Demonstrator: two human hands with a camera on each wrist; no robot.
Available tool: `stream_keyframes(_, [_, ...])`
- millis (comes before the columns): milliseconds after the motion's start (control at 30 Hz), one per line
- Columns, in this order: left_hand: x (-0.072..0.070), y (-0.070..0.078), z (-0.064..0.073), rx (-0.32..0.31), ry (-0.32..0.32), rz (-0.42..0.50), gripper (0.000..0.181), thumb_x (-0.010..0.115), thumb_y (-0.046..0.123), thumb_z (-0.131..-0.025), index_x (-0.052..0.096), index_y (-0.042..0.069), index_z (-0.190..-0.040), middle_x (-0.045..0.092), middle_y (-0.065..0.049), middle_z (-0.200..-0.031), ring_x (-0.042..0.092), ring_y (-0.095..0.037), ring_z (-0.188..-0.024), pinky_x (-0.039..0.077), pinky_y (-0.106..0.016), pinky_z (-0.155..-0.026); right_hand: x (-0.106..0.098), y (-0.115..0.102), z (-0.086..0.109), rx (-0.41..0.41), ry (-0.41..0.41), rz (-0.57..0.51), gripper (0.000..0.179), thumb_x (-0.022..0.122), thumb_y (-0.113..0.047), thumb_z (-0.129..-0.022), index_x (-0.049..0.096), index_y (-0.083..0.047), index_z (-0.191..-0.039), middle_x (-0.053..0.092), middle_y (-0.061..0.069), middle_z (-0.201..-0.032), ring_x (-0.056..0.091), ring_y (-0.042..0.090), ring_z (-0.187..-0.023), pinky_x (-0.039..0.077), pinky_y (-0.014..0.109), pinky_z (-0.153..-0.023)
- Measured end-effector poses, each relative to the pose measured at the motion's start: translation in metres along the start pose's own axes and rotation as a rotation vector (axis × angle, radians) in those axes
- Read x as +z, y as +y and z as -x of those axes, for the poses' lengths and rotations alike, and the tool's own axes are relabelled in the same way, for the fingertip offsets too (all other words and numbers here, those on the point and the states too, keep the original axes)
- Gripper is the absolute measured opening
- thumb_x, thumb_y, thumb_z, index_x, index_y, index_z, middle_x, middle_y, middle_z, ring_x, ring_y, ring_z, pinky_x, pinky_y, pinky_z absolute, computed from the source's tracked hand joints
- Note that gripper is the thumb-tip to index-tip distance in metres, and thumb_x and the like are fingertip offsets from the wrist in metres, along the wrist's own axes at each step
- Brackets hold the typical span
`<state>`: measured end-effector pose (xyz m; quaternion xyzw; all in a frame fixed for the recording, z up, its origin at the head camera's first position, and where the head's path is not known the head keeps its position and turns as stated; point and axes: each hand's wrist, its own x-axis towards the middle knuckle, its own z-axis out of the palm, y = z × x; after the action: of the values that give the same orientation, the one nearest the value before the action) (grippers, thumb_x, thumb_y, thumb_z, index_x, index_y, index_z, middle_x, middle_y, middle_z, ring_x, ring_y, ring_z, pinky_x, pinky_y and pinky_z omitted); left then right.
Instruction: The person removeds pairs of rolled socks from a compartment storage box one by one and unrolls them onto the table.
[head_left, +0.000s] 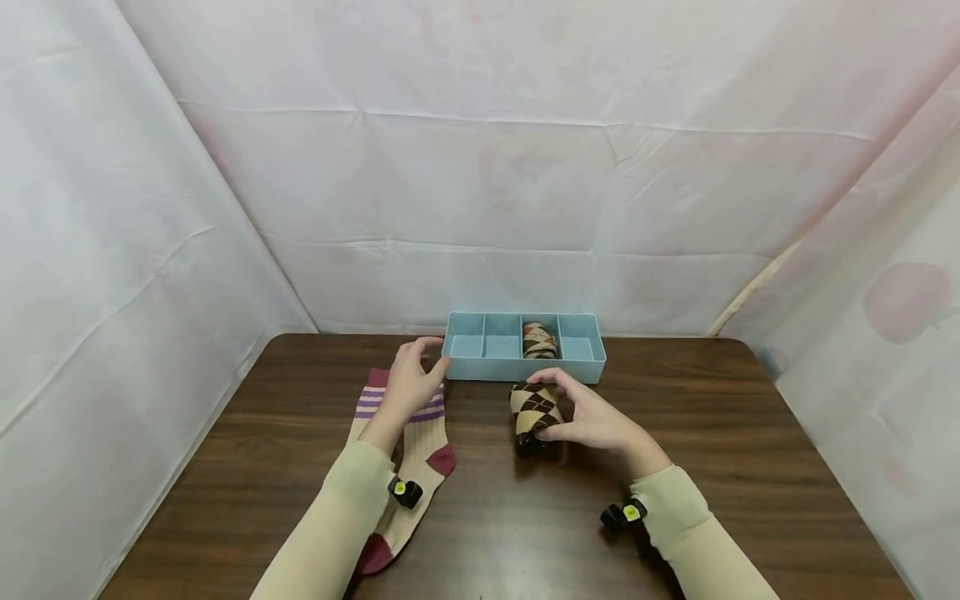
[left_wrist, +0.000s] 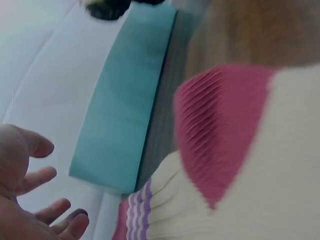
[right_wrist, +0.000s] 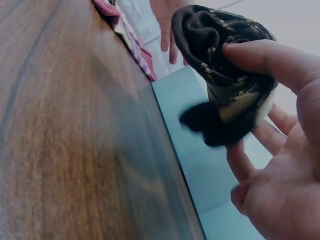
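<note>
Soft light, some blur

The head view is bright and even, with glare on the tabletop [head_left: 504,510] and soft shadow beneath the right hand [head_left: 600,421]. The left wrist view is dimmer; the striped sock [left_wrist: 295,145] blurs toward the right. In the right wrist view the lower tip of the dark rolled sock [right_wrist: 225,82] smears and the white curtain [right_wrist: 297,20] washes out
</note>
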<state>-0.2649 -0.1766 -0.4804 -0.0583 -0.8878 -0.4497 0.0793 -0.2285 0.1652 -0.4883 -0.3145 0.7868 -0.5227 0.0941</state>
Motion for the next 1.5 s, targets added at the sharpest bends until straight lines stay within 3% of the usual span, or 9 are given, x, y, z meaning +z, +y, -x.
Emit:
stream_keyframes(167, [0.006, 0.011, 0.018, 0.076, -0.016, 0.005, 0.041, 0.071, 0.024, -0.104, 0.067, 0.008, -0.142, 0.059, -0.025, -0.141, 0.063, -0.039, -0.123, 0.056, -0.055, -0.102, -0.001, 0.003, 0.001, -0.006, -0.017, 0.005, 0.076, 0.089, -0.012, -0.090, 0.048, -0.008, -0.155, 0.064, 0.009, -0.133, 0.066, 0.028, -0.112, 0.056, 0.039, -0.090])
stream_keyframes(367, [0.014, 0.024, 0.041, 0.151, -0.113, 0.092, 0.038, 0.072, 0.016, -0.106, 0.067, 0.006, -0.142, 0.068, -0.019, -0.133, 0.068, -0.030, -0.114, 0.058, -0.048, -0.097, 0.000, 0.005, 0.002, 0.008, -0.057, -0.062, 0.076, 0.083, -0.003, -0.092, 0.044, -0.001, -0.157, 0.066, 0.014, -0.130, 0.067, 0.032, -0.113, 0.057, 0.037, -0.090])
stream_keyframes(500, [0.023, 0.033, 0.056, 0.189, -0.216, 0.156, 0.038, 0.071, 0.014, -0.107, 0.065, 0.009, -0.143, 0.070, -0.018, -0.136, 0.071, -0.027, -0.115, 0.057, -0.048, -0.096, -0.001, 0.007, 0.005, 0.017, -0.099, -0.143, 0.074, 0.077, 0.002, -0.094, 0.041, 0.000, -0.159, 0.060, 0.018, -0.146, 0.060, 0.034, -0.130, 0.052, 0.032, -0.101])
stream_keyframes(633, [0.038, 0.042, 0.070, 0.201, -0.309, 0.202, 0.040, 0.070, 0.017, -0.108, 0.062, 0.011, -0.146, 0.070, -0.016, -0.140, 0.073, -0.027, -0.118, 0.059, -0.048, -0.098, -0.003, 0.010, 0.008, 0.010, -0.150, -0.195, 0.073, 0.071, 0.006, -0.095, 0.042, -0.002, -0.161, 0.047, 0.020, -0.163, 0.041, 0.041, -0.152, 0.041, 0.025, -0.114])
stream_keyframes(767, [0.051, 0.049, 0.078, 0.170, -0.368, 0.223, 0.047, 0.071, 0.023, -0.108, 0.058, 0.011, -0.151, 0.069, -0.009, -0.140, 0.072, -0.023, -0.116, 0.059, -0.039, -0.094, -0.005, 0.012, 0.010, -0.001, -0.215, -0.235, 0.075, 0.067, 0.010, -0.093, 0.041, -0.002, -0.162, 0.041, 0.022, -0.167, 0.033, 0.042, -0.159, 0.037, 0.023, -0.119])
stream_keyframes(900, [0.059, 0.051, 0.082, 0.129, -0.397, 0.273, 0.049, 0.072, 0.024, -0.107, 0.056, 0.012, -0.152, 0.067, -0.009, -0.136, 0.071, -0.023, -0.113, 0.058, -0.036, -0.093, -0.007, 0.014, 0.012, -0.016, -0.261, -0.279, 0.076, 0.063, 0.013, -0.091, 0.040, 0.001, -0.162, 0.039, 0.025, -0.167, 0.035, 0.031, -0.159, 0.036, 0.024, -0.120])
stream_keyframes(1133, [0.063, 0.054, 0.085, 0.076, -0.406, 0.312, 0.048, 0.074, 0.030, -0.106, 0.061, 0.014, -0.149, 0.070, -0.006, -0.128, 0.066, -0.019, -0.109, 0.055, -0.036, -0.093, -0.007, 0.018, 0.014, -0.005, -0.294, -0.362, 0.070, 0.064, 0.011, -0.093, 0.042, 0.003, -0.159, 0.043, 0.024, -0.162, 0.045, 0.019, -0.147, 0.048, 0.028, -0.108])
stream_keyframes(1267, [0.067, 0.055, 0.086, 0.050, -0.411, 0.322, 0.045, 0.075, 0.031, -0.106, 0.063, 0.012, -0.145, 0.068, -0.003, -0.114, 0.061, -0.016, -0.093, 0.051, -0.030, -0.079, -0.008, 0.018, 0.016, 0.035, -0.302, -0.335, 0.062, 0.066, 0.009, -0.095, 0.046, 0.001, -0.154, 0.046, 0.020, -0.157, 0.044, 0.020, -0.147, 0.046, 0.026, -0.111])
stream_keyframes(1500, [0.076, 0.053, 0.092, -0.002, -0.378, 0.278, 0.045, 0.079, 0.034, -0.102, 0.067, 0.010, -0.138, 0.064, 0.002, -0.098, 0.056, -0.012, -0.077, 0.045, -0.026, -0.065, -0.014, 0.011, 0.019, 0.108, -0.296, -0.225, 0.045, 0.067, 0.010, -0.096, 0.056, 0.000, -0.139, 0.059, 0.020, -0.138, 0.065, 0.029, -0.119, 0.057, 0.033, -0.089])
